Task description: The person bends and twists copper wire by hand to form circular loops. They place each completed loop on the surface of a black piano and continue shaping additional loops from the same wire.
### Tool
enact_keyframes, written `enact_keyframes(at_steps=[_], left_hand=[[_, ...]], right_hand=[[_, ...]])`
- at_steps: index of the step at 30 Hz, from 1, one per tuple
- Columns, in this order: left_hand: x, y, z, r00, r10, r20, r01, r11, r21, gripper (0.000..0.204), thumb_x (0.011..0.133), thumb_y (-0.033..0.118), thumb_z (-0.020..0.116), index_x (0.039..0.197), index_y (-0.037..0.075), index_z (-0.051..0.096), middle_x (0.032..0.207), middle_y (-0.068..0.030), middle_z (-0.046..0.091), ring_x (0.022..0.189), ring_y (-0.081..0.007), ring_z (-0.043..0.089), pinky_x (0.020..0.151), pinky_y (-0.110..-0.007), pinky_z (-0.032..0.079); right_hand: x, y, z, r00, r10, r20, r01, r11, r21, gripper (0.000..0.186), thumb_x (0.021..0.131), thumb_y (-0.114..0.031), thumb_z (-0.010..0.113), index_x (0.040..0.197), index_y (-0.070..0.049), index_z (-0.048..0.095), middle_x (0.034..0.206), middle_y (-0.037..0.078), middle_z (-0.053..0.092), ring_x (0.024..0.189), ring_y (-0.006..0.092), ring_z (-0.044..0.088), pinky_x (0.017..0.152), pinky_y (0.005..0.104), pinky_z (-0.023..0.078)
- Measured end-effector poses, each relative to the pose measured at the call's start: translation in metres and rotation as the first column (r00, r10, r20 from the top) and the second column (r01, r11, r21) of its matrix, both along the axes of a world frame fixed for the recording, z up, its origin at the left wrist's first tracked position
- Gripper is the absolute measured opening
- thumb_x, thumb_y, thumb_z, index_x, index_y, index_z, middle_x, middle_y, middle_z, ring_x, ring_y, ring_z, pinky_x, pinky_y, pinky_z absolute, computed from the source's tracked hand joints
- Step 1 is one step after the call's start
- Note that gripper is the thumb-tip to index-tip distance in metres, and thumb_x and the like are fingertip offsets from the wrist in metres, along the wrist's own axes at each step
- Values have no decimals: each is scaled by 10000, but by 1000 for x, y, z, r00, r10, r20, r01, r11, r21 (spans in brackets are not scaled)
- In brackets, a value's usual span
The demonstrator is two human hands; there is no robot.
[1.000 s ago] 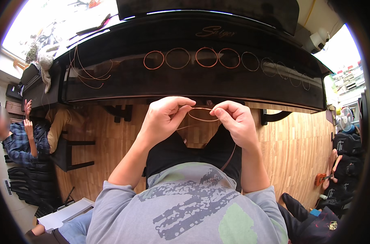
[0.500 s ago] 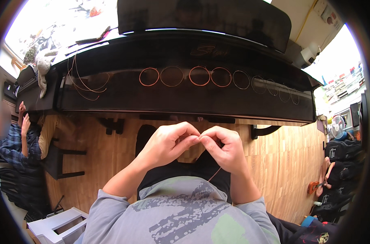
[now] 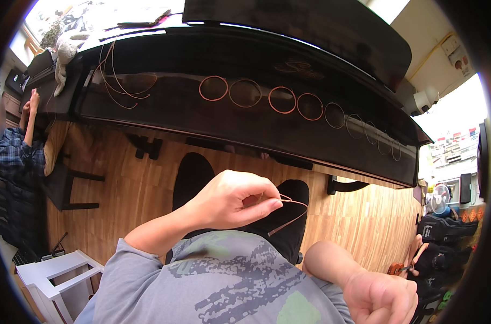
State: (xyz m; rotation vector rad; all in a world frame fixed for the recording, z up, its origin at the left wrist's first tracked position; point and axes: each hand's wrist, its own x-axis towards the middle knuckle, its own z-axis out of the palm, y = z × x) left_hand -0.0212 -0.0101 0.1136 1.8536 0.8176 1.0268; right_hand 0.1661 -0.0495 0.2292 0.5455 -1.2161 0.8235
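Near the middle, my left hand (image 3: 240,200) pinches a coppery wire loop (image 3: 298,215) between thumb and fingers, with a length of it arching out to the right over my dark trousers. My right hand (image 3: 380,296) is low at the right, apart from the wire, its fingers curled into a fist; whatever they hold, if anything, is hidden. Beyond my hands, several coppery and silvery rings of coiled wire (image 3: 213,76) lie in a row along a glossy black piano (image 3: 180,113). Looser strands (image 3: 118,86) rest on its left part, beside a pale plush toy (image 3: 67,51).
A person in plaid (image 3: 16,151) sits at the left by a black chair (image 3: 78,191). A white wooden frame (image 3: 43,270) stands at lower left. At right are another person's limbs with a small orange stringed instrument (image 3: 396,268), black cases (image 3: 439,229) and a fan (image 3: 439,197).
My right hand has let go of the wire loop and swung down to the lower right, now closed. My left hand keeps its pinch on the wire. The view has tilted.
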Motion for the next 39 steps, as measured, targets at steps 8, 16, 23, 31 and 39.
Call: enact_keyframes(at_steps=[8, 16, 23, 31, 39], left_hand=[[-4, -4, 2, 1000, -10, -27, 9, 1000, -26, 102, 857, 167, 680, 854, 66, 668, 600, -44, 558, 496, -151, 518, 473, -290, 401], [-5, -4, 5, 999, -32, -43, 30, 999, -43, 114, 866, 184, 672, 861, 71, 671, 638, -45, 594, 514, -155, 534, 488, -295, 415], [-4, -5, 4, 998, -35, -59, 34, 999, -30, 116, 862, 186, 674, 861, 70, 670, 627, -46, 581, 509, -164, 525, 488, -301, 412], [-2, -4, 2, 996, -49, -78, 49, 999, -6, 55, 832, 109, 696, 856, 61, 692, 676, -31, 643, 503, -110, 535, 465, -250, 396], [1, -5, 1, 996, -52, -73, 52, 999, -7, 52, 828, 99, 697, 859, 57, 696, 685, -37, 651, 504, -106, 542, 464, -245, 397]], right_hand=[[-3, 8, 6, 983, 144, 113, -148, 988, 33, 421, 887, -42, 563, 509, -161, 421, 485, -75, 346, 421, 60, 405, 748, 337, 551], [-6, 10, 10, 980, 159, 120, -165, 985, 43, 422, 895, -58, 560, 508, -158, 424, 482, -71, 349, 423, 62, 405, 727, 329, 544], [-9, 7, 8, 991, 120, 60, -124, 990, 62, 408, 877, -1, 542, 518, -149, 414, 493, -67, 356, 408, 61, 383, 771, 335, 549], [-8, 3, 10, 998, 42, 41, -46, 996, 80, 391, 850, 45, 535, 528, -140, 413, 509, -62, 368, 405, 63, 368, 733, 327, 552], [-7, 4, 13, 992, 125, 9, -125, 987, 97, 386, 834, 59, 515, 516, -136, 418, 511, -57, 365, 416, 76, 371, 675, 312, 535]])
